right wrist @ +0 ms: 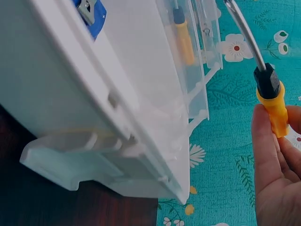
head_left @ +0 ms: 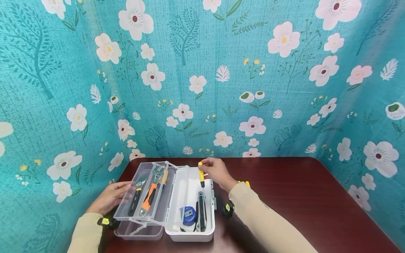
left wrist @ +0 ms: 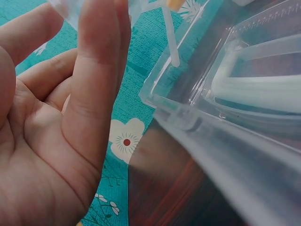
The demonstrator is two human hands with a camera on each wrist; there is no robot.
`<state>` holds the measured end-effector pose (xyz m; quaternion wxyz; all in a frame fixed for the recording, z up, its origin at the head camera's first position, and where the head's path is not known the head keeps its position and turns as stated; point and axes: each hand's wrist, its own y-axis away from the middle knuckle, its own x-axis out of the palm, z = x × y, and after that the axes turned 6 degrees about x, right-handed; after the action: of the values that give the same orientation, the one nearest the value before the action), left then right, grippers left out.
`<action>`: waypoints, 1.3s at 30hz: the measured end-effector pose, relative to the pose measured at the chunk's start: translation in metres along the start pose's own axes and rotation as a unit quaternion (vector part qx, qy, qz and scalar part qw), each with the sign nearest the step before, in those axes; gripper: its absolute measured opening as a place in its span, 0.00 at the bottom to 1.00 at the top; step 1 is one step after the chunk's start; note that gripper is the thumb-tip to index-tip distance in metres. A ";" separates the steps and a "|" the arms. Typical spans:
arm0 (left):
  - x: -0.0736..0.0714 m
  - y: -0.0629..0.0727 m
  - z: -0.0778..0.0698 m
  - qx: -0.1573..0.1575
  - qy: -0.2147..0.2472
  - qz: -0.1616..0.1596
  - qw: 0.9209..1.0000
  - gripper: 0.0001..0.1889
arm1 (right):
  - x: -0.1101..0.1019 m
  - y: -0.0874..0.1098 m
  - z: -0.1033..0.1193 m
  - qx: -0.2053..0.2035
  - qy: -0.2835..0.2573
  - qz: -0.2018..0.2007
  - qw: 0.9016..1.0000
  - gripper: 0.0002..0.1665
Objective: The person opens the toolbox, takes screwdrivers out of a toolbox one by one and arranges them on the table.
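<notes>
My right hand (head_left: pixel 216 172) pinches a screwdriver (head_left: pixel 201 174) by its yellow handle, its shaft pointing down over the white toolbox base (head_left: pixel 190 238). In the right wrist view the metal shaft and black collar show clear of the fingertips. Inside the base lie a blue tape measure (head_left: pixel 189 215) and a grey utility knife (head_left: pixel 201 212). At the raised clear tray (head_left: pixel 118 211), my left hand (head_left: pixel 110 196) holds the left edge between thumb and fingers. That tray carries a black-handled wrench (head_left: pixel 135 202), an orange-and-black tool (head_left: pixel 148 202) and another yellow-handled screwdriver (right wrist: pixel 185 42).
Under the tray lies the toolbox's opened clear lid (head_left: pixel 139 233), joined by hinge arms (head_left: pixel 137 228). A latch (right wrist: pixel 70 165) hangs on the base's right side. Some yellow objects (head_left: pixel 245 183) show behind the right sleeve. A floral curtain (head_left: pixel 221 88) borders the dark red table (head_left: pixel 284 196).
</notes>
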<state>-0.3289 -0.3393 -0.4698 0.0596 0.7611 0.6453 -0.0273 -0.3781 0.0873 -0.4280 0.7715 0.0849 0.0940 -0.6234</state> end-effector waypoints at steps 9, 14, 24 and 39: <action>0.002 0.001 -0.001 -0.009 0.004 -0.015 1.000 0.35 | -0.011 0.004 -0.005 0.001 0.001 -0.016 1.000 0.16; 0.003 0.001 0.000 -0.013 0.001 -0.021 1.000 0.36 | -0.018 0.006 -0.007 0.006 0.006 -0.019 1.000 0.18; 0.003 0.000 -0.001 -0.012 0.003 -0.018 1.000 0.36 | -0.030 0.009 -0.007 0.024 0.008 -0.053 0.998 0.18; 0.003 0.000 0.000 -0.013 0.005 -0.018 1.000 0.35 | -0.053 0.015 -0.009 0.017 0.023 -0.070 0.997 0.15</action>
<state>-0.3286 -0.3361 -0.4701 0.0659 0.7485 0.6596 -0.0159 -0.3750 0.1430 -0.4230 0.7218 0.1055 0.1069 -0.6756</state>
